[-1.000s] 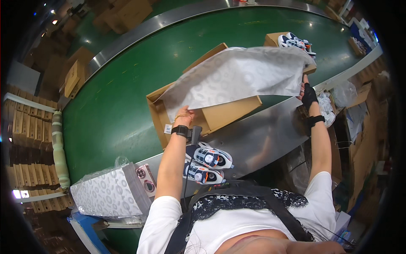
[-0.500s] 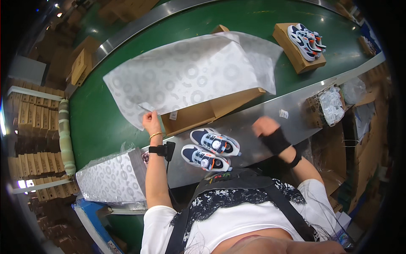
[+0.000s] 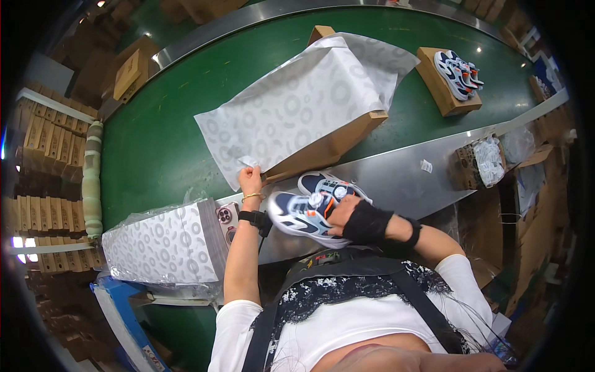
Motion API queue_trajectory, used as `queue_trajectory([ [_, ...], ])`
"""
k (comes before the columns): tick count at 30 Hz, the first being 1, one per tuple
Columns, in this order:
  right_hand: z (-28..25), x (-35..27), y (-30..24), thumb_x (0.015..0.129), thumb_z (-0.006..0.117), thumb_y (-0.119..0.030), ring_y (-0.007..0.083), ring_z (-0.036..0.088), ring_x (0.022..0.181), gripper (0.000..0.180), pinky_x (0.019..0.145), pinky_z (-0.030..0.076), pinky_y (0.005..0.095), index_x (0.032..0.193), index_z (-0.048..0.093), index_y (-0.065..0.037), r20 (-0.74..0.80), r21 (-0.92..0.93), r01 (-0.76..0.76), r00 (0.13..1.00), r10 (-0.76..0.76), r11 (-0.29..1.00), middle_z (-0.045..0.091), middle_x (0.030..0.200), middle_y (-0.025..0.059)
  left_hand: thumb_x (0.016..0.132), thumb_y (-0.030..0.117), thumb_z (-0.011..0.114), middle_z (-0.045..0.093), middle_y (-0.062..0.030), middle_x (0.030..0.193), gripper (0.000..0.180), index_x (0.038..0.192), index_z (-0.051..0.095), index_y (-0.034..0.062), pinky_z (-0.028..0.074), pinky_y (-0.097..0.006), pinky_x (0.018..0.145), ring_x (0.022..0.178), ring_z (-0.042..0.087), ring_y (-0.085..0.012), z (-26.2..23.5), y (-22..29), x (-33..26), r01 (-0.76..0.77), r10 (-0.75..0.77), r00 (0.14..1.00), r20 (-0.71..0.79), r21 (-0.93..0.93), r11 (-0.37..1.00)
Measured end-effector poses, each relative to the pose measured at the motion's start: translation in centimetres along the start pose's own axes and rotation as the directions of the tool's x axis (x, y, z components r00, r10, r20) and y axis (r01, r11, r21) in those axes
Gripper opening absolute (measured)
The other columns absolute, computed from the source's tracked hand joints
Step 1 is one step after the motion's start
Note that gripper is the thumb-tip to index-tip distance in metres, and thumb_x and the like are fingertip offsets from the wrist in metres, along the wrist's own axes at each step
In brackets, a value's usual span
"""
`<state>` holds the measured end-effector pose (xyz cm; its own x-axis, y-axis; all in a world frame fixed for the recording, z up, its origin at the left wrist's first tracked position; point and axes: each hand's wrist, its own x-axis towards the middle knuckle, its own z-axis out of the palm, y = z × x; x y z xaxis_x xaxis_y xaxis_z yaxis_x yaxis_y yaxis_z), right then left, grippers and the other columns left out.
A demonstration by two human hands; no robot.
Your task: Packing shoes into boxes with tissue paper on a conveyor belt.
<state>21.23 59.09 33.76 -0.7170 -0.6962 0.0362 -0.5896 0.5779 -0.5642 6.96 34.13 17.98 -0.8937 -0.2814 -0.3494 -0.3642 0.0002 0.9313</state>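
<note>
A sheet of white wrapping paper (image 3: 291, 99) with grey rings is draped over an open cardboard shoe box (image 3: 341, 144), hiding most of its inside. My left hand (image 3: 250, 180) pinches the paper's near left corner beside the box. In front of the box is a pair of navy, white and orange sneakers. My right hand (image 3: 344, 215), in a black wrist wrap, grips the nearer sneaker (image 3: 297, 214) around its heel and opening. Beyond it, partly covered by the hand, is the farther sneaker (image 3: 322, 183). Whether the hand holds that one too is unclear.
A stack of patterned paper (image 3: 164, 245) in clear plastic lies at left, beside a phone (image 3: 227, 217). Another pair of sneakers (image 3: 458, 74) sits on a closed box (image 3: 443, 102) on the green belt (image 3: 149, 161). A carton with white packets (image 3: 489, 161) stands at right.
My right hand has moved left and down onto the sneakers and taken hold of the nearer one. My left hand still pinches the paper, whose left side now reaches less far left.
</note>
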Motion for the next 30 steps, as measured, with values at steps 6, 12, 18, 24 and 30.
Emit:
queue_trajectory([
  [6, -7.6, 5.7, -1.3, 0.079, 0.057, -0.025, 0.0075, 0.048, 0.063, 0.024, 0.059, 0.042, 0.0256, 0.084, 0.058, -0.001, -0.414, 0.722, -0.013, 0.793, 0.447, 0.692, 0.054, 0.068, 0.0024, 0.072, 0.015, 0.058, 0.050, -0.0047, 0.059, 0.018, 0.067, 0.047, 0.0014, 0.039, -0.027, 0.051, 0.053, 0.045, -0.0122, -1.2, -2.4, 1.0, -0.306, 0.315, 0.949, -0.019, 0.182, 0.934],
  [12, -3.3, 8.1, 7.1, 0.078, 0.053, -0.026, 0.0241, 0.055, 0.065, 0.024, 0.060, 0.040, 0.0348, 0.074, 0.054, -0.002, -0.611, 0.283, -0.515, 0.553, 0.566, 0.809, 0.057, 0.070, 0.0100, 0.074, 0.023, 0.060, 0.050, -0.0101, 0.058, 0.026, 0.066, 0.047, 0.0015, 0.039, -0.034, 0.051, 0.052, 0.047, -0.0199, 1.8, 1.2, -2.8, -0.487, 0.543, 0.840, -0.011, 0.425, 0.763],
  [18, -2.8, 9.3, 9.6, 0.078, 0.048, -0.034, 0.0307, 0.055, 0.080, 0.030, 0.076, 0.034, 0.0425, 0.085, 0.051, -0.004, -0.455, -0.087, -0.707, 0.655, 0.603, 0.702, 0.057, 0.079, 0.0160, 0.078, 0.017, 0.054, 0.049, -0.0167, 0.058, 0.022, 0.068, 0.044, 0.0001, 0.039, -0.040, 0.054, 0.053, 0.048, -0.0336, 5.0, 2.7, -5.4, -0.497, 0.516, 0.855, 0.042, 0.349, 0.795],
  [24, -5.8, 9.1, 10.5, 0.074, 0.057, -0.032, 0.0333, 0.053, 0.067, 0.032, 0.060, 0.041, 0.0368, 0.068, 0.050, -0.001, -0.382, 0.204, -0.673, 0.614, 0.691, 0.711, 0.054, 0.068, 0.0170, 0.079, 0.015, 0.051, 0.048, -0.0194, 0.068, 0.019, 0.075, 0.042, -0.0015, 0.038, -0.039, 0.061, 0.065, 0.048, -0.0352, 5.9, 2.8, -5.4, -0.381, 0.379, 0.923, 0.067, 0.299, 0.875],
  [30, -8.9, 8.1, 11.6, 0.076, 0.058, -0.026, 0.0130, 0.048, 0.053, 0.024, 0.050, 0.038, 0.0271, 0.079, 0.058, -0.003, -0.556, 0.578, -0.335, 0.506, 0.659, 0.745, 0.054, 0.062, 0.0051, 0.081, 0.013, 0.051, 0.047, -0.0155, 0.066, 0.018, 0.074, 0.041, -0.0005, 0.037, -0.037, 0.058, 0.061, 0.046, -0.0296, 4.4, 1.8, -4.7, -0.317, 0.330, 0.943, -0.050, 0.173, 0.932],
])
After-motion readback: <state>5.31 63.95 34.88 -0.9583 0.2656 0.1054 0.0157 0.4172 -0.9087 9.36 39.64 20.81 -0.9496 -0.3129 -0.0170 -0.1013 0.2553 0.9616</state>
